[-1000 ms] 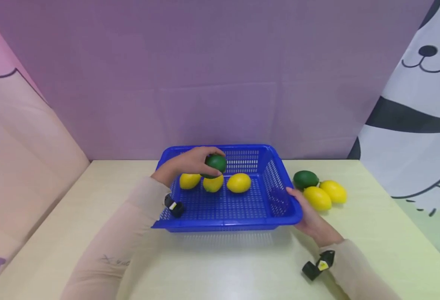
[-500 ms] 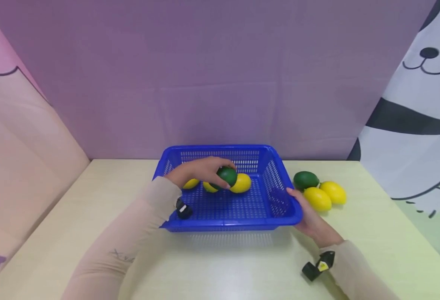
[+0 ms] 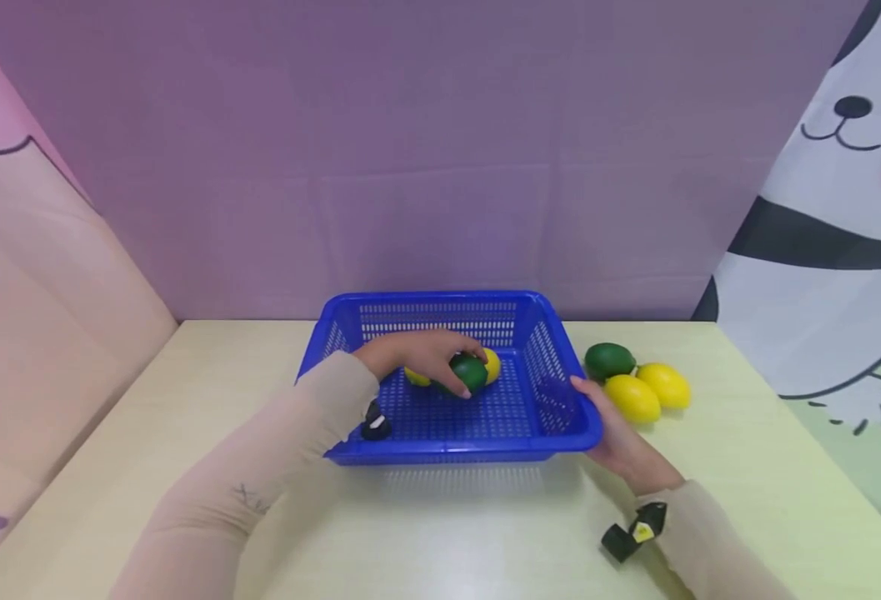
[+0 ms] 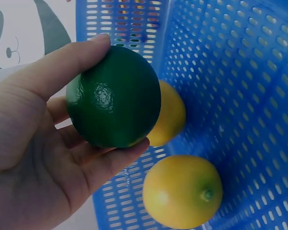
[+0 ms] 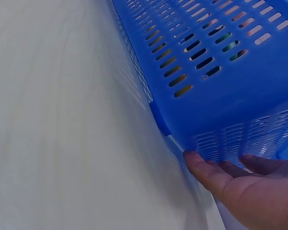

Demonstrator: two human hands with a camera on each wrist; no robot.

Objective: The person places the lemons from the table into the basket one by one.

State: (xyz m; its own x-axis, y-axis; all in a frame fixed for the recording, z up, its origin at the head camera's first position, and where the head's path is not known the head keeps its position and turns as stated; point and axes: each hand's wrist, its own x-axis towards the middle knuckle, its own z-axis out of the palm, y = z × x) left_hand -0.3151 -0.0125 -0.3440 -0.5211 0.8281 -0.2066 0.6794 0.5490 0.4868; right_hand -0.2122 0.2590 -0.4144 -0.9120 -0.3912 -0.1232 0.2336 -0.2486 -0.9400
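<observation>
My left hand [image 3: 432, 354] grips a dark green lime [image 4: 115, 98], its thumb and fingers around the fruit's sides. This lime is low inside the blue basket [image 3: 448, 447], among yellow lemons. One lemon [image 4: 183, 191] and another lemon [image 4: 172, 115] show beneath and beside it in the left wrist view. In the head view, the forearm and hand partly cover the lemons. My right hand [image 3: 618, 437] holds the right side of the basket, with a fingertip at the rim. The right wrist view shows that hand [image 5: 249, 187] against the outer slotted wall near a corner.
To the right of the basket, a second green lime [image 3: 609, 361] lies against two lemons, the nearer lemon [image 3: 633, 399] and the farther lemon [image 3: 665, 385]. The pale table [image 3: 440, 533] ends at a purple backdrop [image 3: 440, 167] behind the basket.
My left hand has carried the lime down and to the right, deeper into the basket, so it now partly covers the rightmost lemon. The right hand keeps its place on the basket.
</observation>
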